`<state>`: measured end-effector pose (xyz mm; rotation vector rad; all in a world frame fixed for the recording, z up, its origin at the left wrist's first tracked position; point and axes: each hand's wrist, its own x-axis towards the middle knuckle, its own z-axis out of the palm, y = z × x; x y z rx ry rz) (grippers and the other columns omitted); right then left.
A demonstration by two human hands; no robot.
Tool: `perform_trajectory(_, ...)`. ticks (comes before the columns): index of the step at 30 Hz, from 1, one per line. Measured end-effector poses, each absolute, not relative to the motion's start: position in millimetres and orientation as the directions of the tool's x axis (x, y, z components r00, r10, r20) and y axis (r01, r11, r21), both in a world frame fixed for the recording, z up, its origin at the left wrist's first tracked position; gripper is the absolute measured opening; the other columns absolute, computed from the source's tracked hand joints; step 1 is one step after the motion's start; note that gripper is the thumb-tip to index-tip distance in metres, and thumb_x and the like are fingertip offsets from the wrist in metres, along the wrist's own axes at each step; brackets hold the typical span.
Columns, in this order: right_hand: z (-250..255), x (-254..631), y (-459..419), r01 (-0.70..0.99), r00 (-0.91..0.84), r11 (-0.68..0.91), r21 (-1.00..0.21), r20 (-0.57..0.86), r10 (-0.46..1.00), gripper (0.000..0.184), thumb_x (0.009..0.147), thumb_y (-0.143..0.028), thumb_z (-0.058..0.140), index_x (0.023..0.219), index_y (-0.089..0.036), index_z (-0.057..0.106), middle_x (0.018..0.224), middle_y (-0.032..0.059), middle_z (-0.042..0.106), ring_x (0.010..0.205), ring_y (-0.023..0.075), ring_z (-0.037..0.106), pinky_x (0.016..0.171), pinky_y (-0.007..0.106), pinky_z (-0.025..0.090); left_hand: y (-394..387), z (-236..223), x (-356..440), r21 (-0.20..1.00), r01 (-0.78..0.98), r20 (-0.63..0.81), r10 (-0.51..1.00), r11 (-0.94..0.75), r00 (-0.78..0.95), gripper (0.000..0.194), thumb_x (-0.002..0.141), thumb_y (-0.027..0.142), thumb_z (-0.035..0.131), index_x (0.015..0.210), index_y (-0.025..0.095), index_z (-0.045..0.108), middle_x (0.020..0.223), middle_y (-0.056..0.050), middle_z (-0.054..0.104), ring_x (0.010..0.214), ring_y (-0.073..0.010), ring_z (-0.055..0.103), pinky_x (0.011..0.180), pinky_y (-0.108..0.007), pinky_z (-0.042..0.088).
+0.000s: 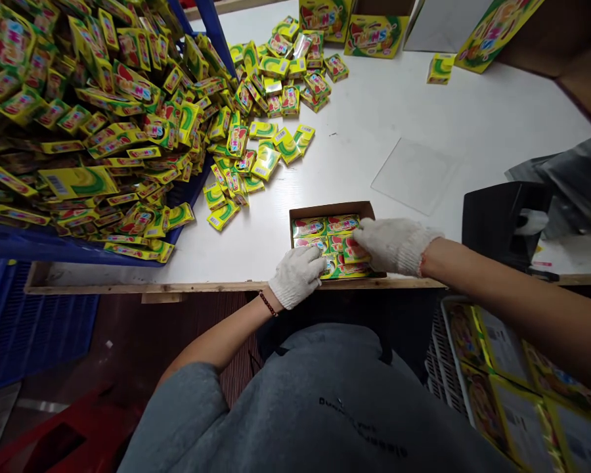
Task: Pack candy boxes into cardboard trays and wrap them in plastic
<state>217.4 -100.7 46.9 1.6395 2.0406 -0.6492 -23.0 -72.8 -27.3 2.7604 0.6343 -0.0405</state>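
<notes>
An open cardboard box [331, 209] sits at the table's front edge, holding rows of small yellow-green candy packs [309, 227]. My left hand [298, 272], in a white knitted glove, is closed over the box's front left side, its fingers reaching across the packs there. At the right end, my gloved right hand [391, 244] pinches one small candy pack [354, 251] that lies over the others in the box. The tips of the right fingers are partly hidden by the glove's own bulk.
A blue crate [69, 240] heaped with candy packs stands on the left, with loose packs [266, 161] spilled beside it. A clear plastic sheet [414, 174] and a black tape dispenser [495, 223] lie right. Printed boxes [377, 36] stand behind; a basket [448, 355] of boxes is below right.
</notes>
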Motion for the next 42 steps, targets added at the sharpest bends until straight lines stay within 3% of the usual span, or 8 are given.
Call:
perform_trajectory(8,27,214,-99,0.942,-0.332,0.264,-0.206,-0.686,0.648,0.029,0.095,-0.014,0.07,0.123,-0.013,0.077,0.13,0.0201,0.076,0.111,0.0296,0.073,0.089,0.035,0.051,-70,-52,-32,0.332,0.309,0.155,0.374,-0.891,0.914,0.02,0.096,0.011,0.057,0.105,0.021,0.072,0.11,-0.01,0.076,0.105,-0.0265,0.069,0.095,-0.039,0.056)
perform_trajectory(14,7,219,-96,0.952,-0.297,0.254,-0.172,-0.724,0.622,0.032,0.088,-0.013,0.076,0.121,-0.014,0.075,0.119,0.0183,0.079,0.094,0.0257,0.074,0.073,0.031,0.046,-74,-62,-33,0.401,0.209,0.324,0.351,-0.892,0.879,0.013,0.105,0.022,0.061,0.108,0.02,0.073,0.109,-0.011,0.074,0.103,-0.024,0.071,0.093,-0.037,0.059)
perform_trajectory(19,-5,213,-99,0.949,-0.312,0.239,-0.203,-0.702,0.64,0.027,0.085,-0.014,0.076,0.112,-0.016,0.078,0.107,0.0158,0.08,0.086,0.0255,0.074,0.07,0.032,0.047,-15,-57,-56,0.492,0.494,0.537,0.696,-0.717,0.476,0.016,0.105,0.035,0.069,0.109,0.02,0.074,0.112,-0.01,0.071,0.106,-0.0253,0.07,0.095,-0.04,0.06)
perform_trajectory(23,-11,202,-103,0.965,-0.262,0.202,-0.168,-0.676,0.689,0.026,0.094,-0.018,0.067,0.117,-0.014,0.08,0.112,0.0202,0.081,0.093,0.0287,0.078,0.073,0.033,0.049,67,-47,-78,0.629,0.731,0.35,0.936,-0.266,0.04,0.032,0.083,0.028,0.09,0.111,0.02,0.075,0.113,-0.01,0.071,0.115,-0.031,0.069,0.106,-0.046,0.058)
perform_trajectory(28,-7,211,-97,0.967,-0.254,0.151,-0.206,-0.705,0.662,0.025,0.084,-0.018,0.076,0.109,-0.018,0.08,0.109,0.0152,0.082,0.094,0.0293,0.077,0.075,0.033,0.053,116,-50,-76,0.786,0.615,0.137,0.988,-0.062,-0.075,0.02,0.086,0.015,0.079,0.104,0.022,0.074,0.102,-0.008,0.077,0.106,-0.0277,0.073,0.103,-0.044,0.058)
perform_trajectory(32,14,235,-84,0.933,-0.205,0.0,-0.359,-0.532,0.821,0.019,0.093,-0.029,0.068,0.107,-0.021,0.079,0.105,0.012,0.082,0.092,0.0284,0.075,0.08,0.036,0.056,91,-47,-68,0.906,0.418,0.081,0.996,-0.06,-0.033,0.018,0.096,0.024,0.071,0.114,0.021,0.072,0.108,-0.006,0.08,0.089,-0.018,0.073,0.082,-0.031,0.062)
perform_trajectory(36,43,231,-66,0.831,-0.05,-0.088,-0.549,-0.231,0.972,0.03,0.1,-0.035,0.057,0.114,-0.023,0.08,0.109,0.0123,0.084,0.099,0.0307,0.076,0.087,0.041,0.06,37,-30,-53,0.997,0.066,-0.054,0.964,0.038,0.261,0.043,0.09,0.038,0.085,0.127,0.019,0.071,0.115,-0.007,0.081,0.076,-0.013,0.07,0.066,-0.026,0.06)
perform_trajectory(42,59,201,-53,0.54,-0.067,-0.256,-0.801,-0.345,0.936,0.026,0.099,-0.05,0.069,0.093,-0.027,0.079,0.068,0.0035,0.068,0.062,0.0192,0.063,0.058,0.031,0.055,-8,-25,-26,0.987,-0.092,-0.079,0.895,0.132,0.44,0.055,0.088,0.05,0.088,0.13,0.018,0.072,0.115,-0.008,0.082,0.088,-0.0171,0.076,0.076,-0.029,0.067)
